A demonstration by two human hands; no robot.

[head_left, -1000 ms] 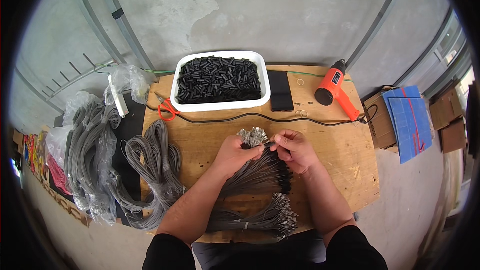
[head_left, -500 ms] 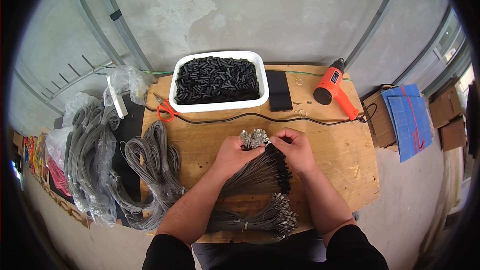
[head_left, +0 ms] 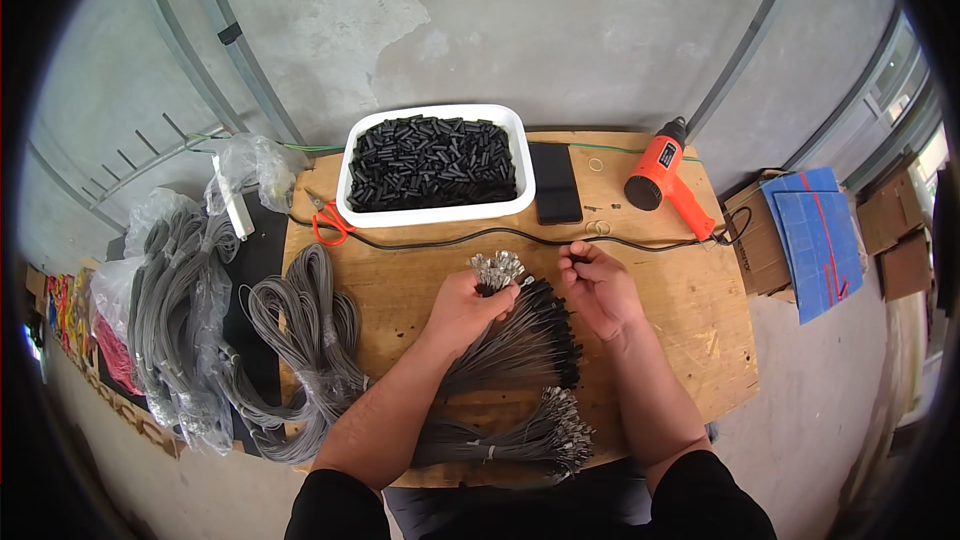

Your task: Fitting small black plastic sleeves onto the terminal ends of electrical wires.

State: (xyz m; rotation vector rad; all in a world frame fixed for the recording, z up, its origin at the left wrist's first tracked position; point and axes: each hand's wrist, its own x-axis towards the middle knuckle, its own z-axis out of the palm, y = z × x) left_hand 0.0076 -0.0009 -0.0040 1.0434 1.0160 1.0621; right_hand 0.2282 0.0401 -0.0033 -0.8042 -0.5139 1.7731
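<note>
My left hand (head_left: 466, 308) is closed around a bundle of thin grey wires (head_left: 490, 355), whose silvery metal terminals (head_left: 497, 270) stick up above the thumb. To the right of that grip, many wire ends carry black sleeves (head_left: 562, 335) and fan out over the table. My right hand (head_left: 602, 292) is apart from the bundle, its fingers curled, with a small black sleeve (head_left: 579, 260) at the fingertips. Nearer to me lies a second wire bundle (head_left: 490, 452), tied, with bare metal terminals (head_left: 568, 432) at its right end.
A white tub (head_left: 440, 217) of loose black sleeves stands at the back of the wooden table (head_left: 680, 325). Beside it are a black phone (head_left: 556, 183), orange scissors (head_left: 332, 224) and an orange heat gun (head_left: 656, 172). A black cord (head_left: 480, 233) crosses the tabletop. Coiled grey wires (head_left: 310, 320) lie left.
My right hand has drawn away from the terminals, up and to the right, and a black sleeve now shows at its fingertips. The left hand keeps its hold, shifted slightly left.
</note>
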